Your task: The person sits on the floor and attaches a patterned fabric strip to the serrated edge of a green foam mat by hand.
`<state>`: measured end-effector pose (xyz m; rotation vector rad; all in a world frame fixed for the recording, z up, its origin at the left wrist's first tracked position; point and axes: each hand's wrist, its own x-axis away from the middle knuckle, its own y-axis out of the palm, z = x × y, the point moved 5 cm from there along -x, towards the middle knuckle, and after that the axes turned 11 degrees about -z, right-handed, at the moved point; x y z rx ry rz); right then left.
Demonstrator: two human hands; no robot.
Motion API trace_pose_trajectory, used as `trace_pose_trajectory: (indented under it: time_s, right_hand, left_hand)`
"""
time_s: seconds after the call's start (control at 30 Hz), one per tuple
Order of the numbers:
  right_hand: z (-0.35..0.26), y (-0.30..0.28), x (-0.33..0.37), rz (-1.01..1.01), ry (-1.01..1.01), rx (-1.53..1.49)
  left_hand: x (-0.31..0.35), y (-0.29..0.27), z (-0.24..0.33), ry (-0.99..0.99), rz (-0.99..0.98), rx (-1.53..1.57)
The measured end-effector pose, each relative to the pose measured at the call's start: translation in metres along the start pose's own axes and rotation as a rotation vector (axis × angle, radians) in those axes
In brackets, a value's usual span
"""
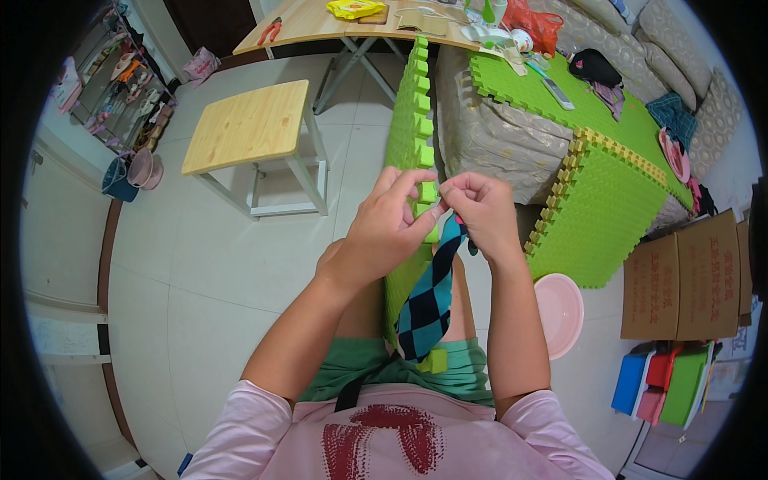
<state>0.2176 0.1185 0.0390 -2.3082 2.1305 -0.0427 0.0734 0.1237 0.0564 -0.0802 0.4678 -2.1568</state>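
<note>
A necktie (430,302) with black and teal diamonds hangs in front of my lap, narrow at the top and wider below. My right hand (486,210) is closed, pinching its upper end between thumb and fingertips; a small reddish spot shows there. Beside it, my left hand (386,218) has curved fingers held apart, its thumb tip meeting the right fingertips. Whether anything thin runs between the two hands is too small to make out. Behind and below them a green foam mat (408,132) stands on edge, running from the table toward my lap between my legs.
A wooden stool (250,126) stands left on the tiled floor. Ahead is a table (312,26) with pliers (270,30). To the right are a mat-covered sofa (500,152), another upright green mat (600,216), a pink basin (558,312), cardboard boxes (680,280) and coloured bins (662,382).
</note>
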Motion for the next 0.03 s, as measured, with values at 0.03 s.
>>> trace_pose_trajectory:
  time_s: [0.03]
  right_hand:
    - [0.0024,-0.0012,0.0001,-0.001,0.0,-0.007]
  left_hand:
    - [-0.0002,0.0003,0.0005,0.001,-0.001,0.0]
